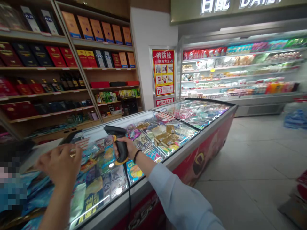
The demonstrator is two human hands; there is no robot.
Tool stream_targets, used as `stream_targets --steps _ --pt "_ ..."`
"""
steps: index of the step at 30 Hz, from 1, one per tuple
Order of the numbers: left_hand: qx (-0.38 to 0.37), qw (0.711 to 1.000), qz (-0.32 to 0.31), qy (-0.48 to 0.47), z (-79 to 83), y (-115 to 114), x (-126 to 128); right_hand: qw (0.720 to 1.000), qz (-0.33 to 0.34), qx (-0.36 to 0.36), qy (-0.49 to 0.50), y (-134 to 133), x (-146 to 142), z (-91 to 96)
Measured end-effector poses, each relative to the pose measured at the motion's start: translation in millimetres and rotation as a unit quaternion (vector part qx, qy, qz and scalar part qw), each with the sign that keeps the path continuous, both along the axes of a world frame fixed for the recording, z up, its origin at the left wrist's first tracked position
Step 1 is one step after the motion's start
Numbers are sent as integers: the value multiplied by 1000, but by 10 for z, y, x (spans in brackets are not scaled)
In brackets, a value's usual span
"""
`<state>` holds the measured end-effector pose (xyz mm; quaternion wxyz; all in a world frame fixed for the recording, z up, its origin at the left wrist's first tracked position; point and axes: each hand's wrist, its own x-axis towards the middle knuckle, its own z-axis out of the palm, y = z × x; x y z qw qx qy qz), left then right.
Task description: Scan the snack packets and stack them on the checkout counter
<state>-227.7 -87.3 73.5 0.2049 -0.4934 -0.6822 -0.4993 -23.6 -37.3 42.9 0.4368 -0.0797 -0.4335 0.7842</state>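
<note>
My right hand grips a handheld barcode scanner, black with yellow-orange trim. Its dark cord runs down past the freezer's edge. The scanner is held above the glass top of a long chest freezer, whose front panel is red. My left hand is raised over the freezer's near end, back upward, fingers loosely bent and partly hidden; a ring shows on one finger. Nothing can be seen in it. Under the glass lie many packaged frozen goods, among them brown-gold packs and a blue-and-yellow bag.
Wooden shelves with boxed bottles line the left wall. A lit refrigerated display stands at the back right. Grey floor tiles run along the freezer's right side. Blue bottled packs and a red item are at far right.
</note>
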Motion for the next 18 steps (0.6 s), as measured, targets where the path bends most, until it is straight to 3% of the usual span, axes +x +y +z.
stream_targets --steps 4,9,14,18 --pt "12 994 -9 110 -66 188 479 997 -76 5 4 19 673 54" --pt "-58 979 -110 164 -224 379 1184 983 -180 25 14 48 1590 -93" --pt "-164 950 -222 146 -401 654 1908 966 -258 13 9 78 2306 -363" --pt "-231 923 -286 114 -561 838 2333 958 -287 11 8 111 2613 -505"
